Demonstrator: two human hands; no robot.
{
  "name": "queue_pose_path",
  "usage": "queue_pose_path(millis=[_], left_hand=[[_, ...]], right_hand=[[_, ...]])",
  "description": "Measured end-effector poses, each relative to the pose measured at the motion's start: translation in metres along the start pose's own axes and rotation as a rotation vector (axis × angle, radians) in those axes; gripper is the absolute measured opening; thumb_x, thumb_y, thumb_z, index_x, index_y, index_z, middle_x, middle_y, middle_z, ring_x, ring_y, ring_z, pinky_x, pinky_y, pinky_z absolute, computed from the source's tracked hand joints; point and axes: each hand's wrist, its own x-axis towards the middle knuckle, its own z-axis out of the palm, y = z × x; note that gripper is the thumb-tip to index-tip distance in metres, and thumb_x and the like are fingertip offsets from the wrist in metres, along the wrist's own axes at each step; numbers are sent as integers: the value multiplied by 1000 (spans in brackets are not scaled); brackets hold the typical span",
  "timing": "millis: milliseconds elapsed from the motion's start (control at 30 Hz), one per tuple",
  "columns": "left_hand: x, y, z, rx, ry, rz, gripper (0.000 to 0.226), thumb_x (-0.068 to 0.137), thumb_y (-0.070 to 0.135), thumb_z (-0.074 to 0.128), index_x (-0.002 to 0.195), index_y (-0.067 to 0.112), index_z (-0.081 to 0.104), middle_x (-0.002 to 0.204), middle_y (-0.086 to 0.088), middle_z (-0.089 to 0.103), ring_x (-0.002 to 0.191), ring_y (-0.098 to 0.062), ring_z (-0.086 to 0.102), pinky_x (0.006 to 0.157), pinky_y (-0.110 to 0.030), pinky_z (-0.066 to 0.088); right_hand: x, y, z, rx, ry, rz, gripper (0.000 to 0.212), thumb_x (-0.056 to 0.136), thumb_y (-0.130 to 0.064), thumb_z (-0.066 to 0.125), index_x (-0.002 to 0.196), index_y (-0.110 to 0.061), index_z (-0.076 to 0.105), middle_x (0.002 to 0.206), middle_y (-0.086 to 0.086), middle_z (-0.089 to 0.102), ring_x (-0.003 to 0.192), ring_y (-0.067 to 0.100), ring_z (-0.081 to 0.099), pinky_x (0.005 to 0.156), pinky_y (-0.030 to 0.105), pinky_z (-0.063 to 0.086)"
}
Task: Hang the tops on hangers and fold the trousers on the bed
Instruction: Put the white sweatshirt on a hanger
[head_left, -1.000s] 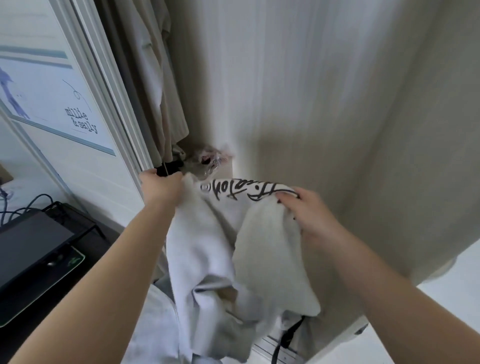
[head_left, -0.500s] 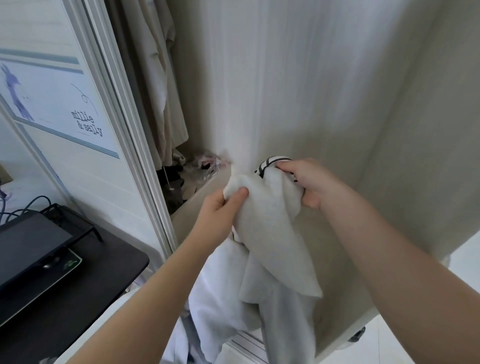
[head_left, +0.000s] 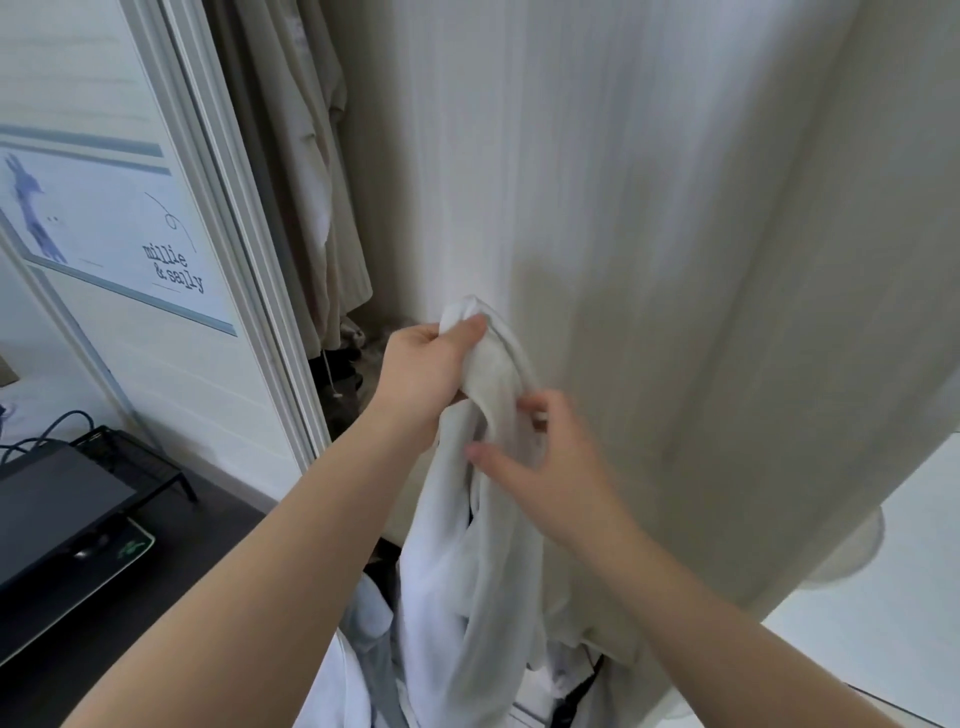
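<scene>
A pale wardrobe door (head_left: 649, 260) fills most of the view. In the open gap to its left hang beige clothes (head_left: 311, 182), and further left a poster (head_left: 104, 234) hangs above a dark desk (head_left: 171, 561) with a laptop (head_left: 52, 509) on a stand.

The white top (head_left: 467, 571) hangs in front of the door in a long bunched fall, its upper end raised and its lower folds dropping out of view at the bottom edge. The left hand (head_left: 423, 371) grips that upper end, fingers curled round the cloth with the thumb pressed on top. The right hand (head_left: 556, 467) is below it, beside the hanging folds, its thumb and fingers spread apart. It is blurred, so whether the fingertips touch the cloth is hard to say.

Half a second earlier both hands held the bunch at one height, the right one closed over a part with black print. Now the left hand is higher, the right has let go and dropped lower, and the print no longer shows. The top hangs longer and narrower than before.
</scene>
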Motion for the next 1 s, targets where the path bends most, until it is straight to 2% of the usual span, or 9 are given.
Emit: queue_pose_path(millis=[67, 133, 300, 433, 533, 633, 767, 867, 1000], left_hand=[[1, -1, -2, 37, -10, 26, 34, 91, 26, 74, 94, -8, 72, 97, -23, 75, 94, -35, 74, 88, -53, 60], [2, -2, -8, 44, -3, 47, 38, 91, 27, 75, 94, -11, 72, 100, -25, 74, 97, -36, 73, 87, -50, 61], [8, -6, -37, 31, 8, 121, 41, 87, 42, 76, 85, 2, 68, 79, -14, 67, 76, -27, 66, 84, -41, 58], [-2, -23, -34, 210, 23, 238, 47, 75, 29, 89, 94, 10, 51, 81, 0, 50, 64, -1, 48, 66, -17, 44], [-11, -36, -29, 210, 7, 237, 49, 79, 21, 87, 109, 5, 52, 94, -1, 61, 69, 4, 58, 71, -16, 51], [-15, -40, -18, 249, 13, 230, 51, 84, 18, 81, 124, 20, 49, 111, 5, 65, 84, 7, 65, 77, -19, 57], [-8, -39, -14, 454, 35, 234, 41, 89, 11, 68, 123, 23, 48, 109, 6, 62, 89, -2, 62, 64, -17, 53], [11, -27, -30, 664, 18, 193, 12, 90, 11, 60, 99, 17, 65, 89, -1, 69, 80, -19, 65, 67, -30, 53], [46, 7, -53, 481, 131, 136, 30, 94, 25, 59, 93, -3, 71, 83, -18, 72, 72, -32, 66, 65, -38, 52]], right_hand=[[18, 3, 4, -101, -21, -48, 25, 85, -43, 68, 102, -29, 56, 104, -14, 59, 92, 6, 59, 75, 30, 50], [35, 7, 1, -102, -4, -77, 9, 90, -27, 61, 85, -20, 60, 83, -5, 65, 77, 16, 62, 71, 36, 50], [50, -27, -33, 91, 43, -99, 31, 99, -5, 50, 70, -16, 52, 63, -7, 48, 58, 3, 43, 55, 19, 34], [68, -68, -50, 288, 91, -107, 25, 100, -13, 49, 80, -15, 64, 79, 3, 63, 74, 10, 57, 71, 28, 43], [84, -92, -60, 336, 65, -87, 24, 93, -24, 54, 77, -11, 67, 81, 4, 69, 80, 20, 66, 74, 34, 49], [102, -116, -67, 273, 96, -97, 31, 82, -36, 56, 76, -7, 61, 79, 5, 64, 77, 20, 62, 73, 35, 46], [124, -148, -80, 257, 153, -185, 15, 80, -34, 55, 80, -22, 65, 74, 6, 53, 70, 15, 52, 66, 32, 38], [143, -165, -98, 244, 271, -226, 12, 85, -31, 60, 82, -20, 60, 74, 7, 46, 68, 14, 44, 63, 30, 31], [168, -178, -128, 266, 390, -212, 33, 87, -26, 68, 63, -19, 47, 69, 6, 37, 67, 15, 37, 62, 29, 26]])
